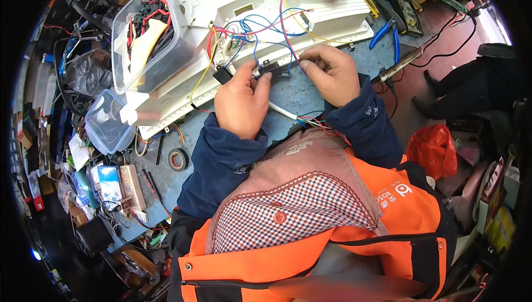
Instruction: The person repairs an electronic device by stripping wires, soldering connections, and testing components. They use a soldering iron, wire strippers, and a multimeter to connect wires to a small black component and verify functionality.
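My left hand (pixel 239 102) is closed at the near edge of a white plastic appliance housing (pixel 327 22), thumb and forefinger together at a small black rectangular part with metal tabs (pixel 274 70). Just left of the fingers sits a black box-shaped part (pixel 223 75). To the right, my right hand (pixel 334 75) pinches the lower end of a thin red and blue wire pair (pixel 289 39) that runs down from the housing. Fingers hide the wire ends. Loose blue, red and yellow wires (pixel 244 27) tangle over the housing. A white sheathed cable (pixel 282 110) with coloured wires lies below my hands.
A clear plastic tub (pixel 119 64) of red and black leads stands on the left, its lid-like clear container (pixel 109 122) below. Black tape (pixel 178 159) lies on the blue bench. Blue-handled pliers (pixel 388 39) and a soldering iron (pixel 402 64) are at right. Someone's dark-clothed legs (pixel 465 91) show beyond.
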Tool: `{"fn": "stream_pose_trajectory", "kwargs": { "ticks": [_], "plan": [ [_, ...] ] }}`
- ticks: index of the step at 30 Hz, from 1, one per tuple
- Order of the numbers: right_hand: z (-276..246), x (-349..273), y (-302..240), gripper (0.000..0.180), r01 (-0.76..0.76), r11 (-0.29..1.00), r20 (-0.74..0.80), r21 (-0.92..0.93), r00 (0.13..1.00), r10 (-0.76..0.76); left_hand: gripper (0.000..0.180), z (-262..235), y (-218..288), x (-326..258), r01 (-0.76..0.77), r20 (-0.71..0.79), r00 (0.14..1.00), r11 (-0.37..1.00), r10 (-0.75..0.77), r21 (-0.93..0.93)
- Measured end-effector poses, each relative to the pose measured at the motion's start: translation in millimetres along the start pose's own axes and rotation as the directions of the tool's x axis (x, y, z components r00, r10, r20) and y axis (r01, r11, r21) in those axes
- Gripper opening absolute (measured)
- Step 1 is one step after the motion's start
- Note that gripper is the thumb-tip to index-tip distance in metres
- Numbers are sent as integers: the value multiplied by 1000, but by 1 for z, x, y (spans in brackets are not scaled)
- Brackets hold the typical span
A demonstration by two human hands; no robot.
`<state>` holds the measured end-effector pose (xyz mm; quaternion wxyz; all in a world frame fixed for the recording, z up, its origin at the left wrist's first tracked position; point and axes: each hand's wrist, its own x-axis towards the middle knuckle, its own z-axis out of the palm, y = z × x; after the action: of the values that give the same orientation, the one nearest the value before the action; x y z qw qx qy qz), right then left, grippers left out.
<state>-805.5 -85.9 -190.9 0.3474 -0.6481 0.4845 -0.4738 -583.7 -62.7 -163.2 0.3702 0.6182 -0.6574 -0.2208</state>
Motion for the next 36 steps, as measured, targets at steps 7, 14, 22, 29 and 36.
{"fn": "stream_pose_trajectory", "kwargs": {
  "ticks": [7,14,22,29,36],
  "plan": [
    [-1,0,9,14,-80,980,-81,182,992,96,35,-3,7,-2,35,11,999,998,-34,-45],
    [2,-1,16,22,-34,943,-275,332,952,132,22,-3,3,-8,-8,-78,997,982,-7,-190],
    [6,14,13,23,-98,989,-407,-108,912,45,13,-5,12,-11,-354,-185,927,924,326,-143],
    [1,-15,-23,19,-51,994,-314,-97,949,18,45,8,55,-11,-621,145,780,782,609,49],
    [-32,-40,-38,16,-109,994,-259,-10,960,102,39,37,78,28,-650,381,717,757,583,65]
  ]
}}
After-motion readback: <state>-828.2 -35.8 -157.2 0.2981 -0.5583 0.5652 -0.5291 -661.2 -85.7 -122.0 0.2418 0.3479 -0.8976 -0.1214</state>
